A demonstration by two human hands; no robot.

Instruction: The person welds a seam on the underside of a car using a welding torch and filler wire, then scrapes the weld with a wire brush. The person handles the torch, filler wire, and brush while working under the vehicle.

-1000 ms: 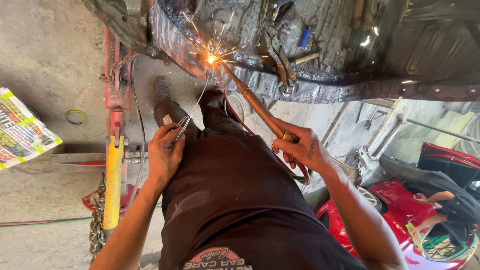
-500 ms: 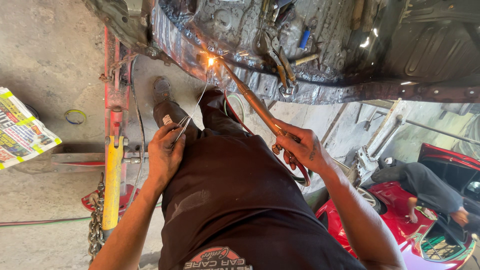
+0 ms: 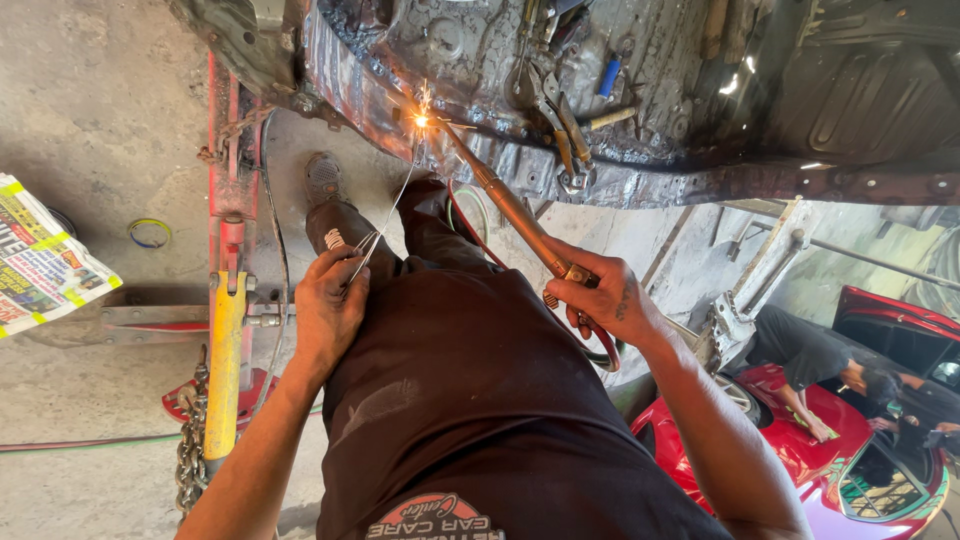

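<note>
My right hand [image 3: 600, 298] grips the lit torch [image 3: 505, 200]; my left hand [image 3: 330, 305] pinches filler wire [image 3: 385, 215]. The seam [image 3: 470, 135] looks only partly brazed.

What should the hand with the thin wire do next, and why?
Probably push the wire a little further toward the sparks. The left hand pinches it, its far end points at the glowing spot, and the right hand holds the torch with its tip there.
</note>
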